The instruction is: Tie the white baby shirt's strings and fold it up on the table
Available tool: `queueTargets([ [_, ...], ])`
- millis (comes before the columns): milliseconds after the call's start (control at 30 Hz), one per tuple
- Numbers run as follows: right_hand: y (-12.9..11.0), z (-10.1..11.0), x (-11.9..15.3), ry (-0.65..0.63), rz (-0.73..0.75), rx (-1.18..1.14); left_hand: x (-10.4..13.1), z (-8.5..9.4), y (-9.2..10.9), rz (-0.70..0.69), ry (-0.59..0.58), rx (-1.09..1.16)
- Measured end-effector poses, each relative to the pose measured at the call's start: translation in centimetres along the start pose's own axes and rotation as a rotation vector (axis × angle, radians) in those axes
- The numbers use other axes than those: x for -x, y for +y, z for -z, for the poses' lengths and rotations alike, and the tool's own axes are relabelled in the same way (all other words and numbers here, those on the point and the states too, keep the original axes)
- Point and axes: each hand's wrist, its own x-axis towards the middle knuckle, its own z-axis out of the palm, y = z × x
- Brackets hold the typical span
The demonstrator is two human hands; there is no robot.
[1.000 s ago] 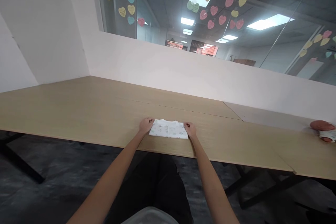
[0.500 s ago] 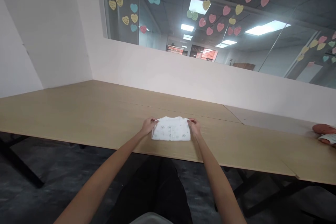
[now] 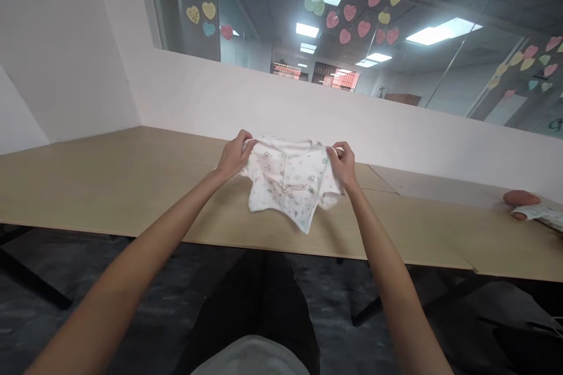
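Note:
A small white baby shirt (image 3: 285,179) with a scattered print hangs unfolded above the table, its neckline at the top and a front opening running down the middle. My left hand (image 3: 236,155) pinches its left shoulder, fingers closed on the cloth. At the opposite shoulder, my right hand (image 3: 343,163) grips the fabric between thumb and fingers. The shirt's lower edge dangles loosely, with one corner pointing down toward the table's front edge. A short sleeve droops below each hand.
The light wood table (image 3: 109,187) runs along a white wall (image 3: 197,94) under a glass window with heart-shaped notes. At the far right a doll (image 3: 523,199) in printed clothing lies on the table. Seams between boards show at the right.
Both hands have risen from the tabletop and moved farther apart, lifting the shirt. Folded flat before, it now hangs open. The view has shifted slightly.

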Motion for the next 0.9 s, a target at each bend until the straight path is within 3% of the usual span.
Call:
queueTargets([
  [133, 2.1, 0.3, -0.2, -0.117, -0.090, 0.222, 0.2, -1.2, -1.1, 0.009, -0.226, -0.227],
  [333, 8.5, -0.9, 0.9, -0.422, -0.259, 0.825, 2.7, -7.2, -4.7, 0.122, -0.491, -0.441],
  [467, 11.5, -1.1, 2.9, -0.678, -0.382, 0.946, 5.3, -9.6, -7.6, 0.147, -0.651, -0.498],
  [567, 12.9, 0.5, 4.3, -0.810, -0.425, 0.906, 7.1, -9.1, -10.5, 0.170, -0.746, -0.505],
  [700, 14.3, 3.9, 5.2, -0.911, -0.489, 0.897, 8.8, -6.6, -14.6, 0.316, -0.796, -0.494],
  [800, 15.3, 5.7, 5.7, -0.872, -0.519, 1.041, 9.6, -4.9, -16.7, 0.442, -0.782, -0.496],
  [900, 16.2, 6.6, 6.2, -0.724, -0.538, 1.182, 9.9, -4.1, -17.3, 0.532, -0.715, -0.497],
])
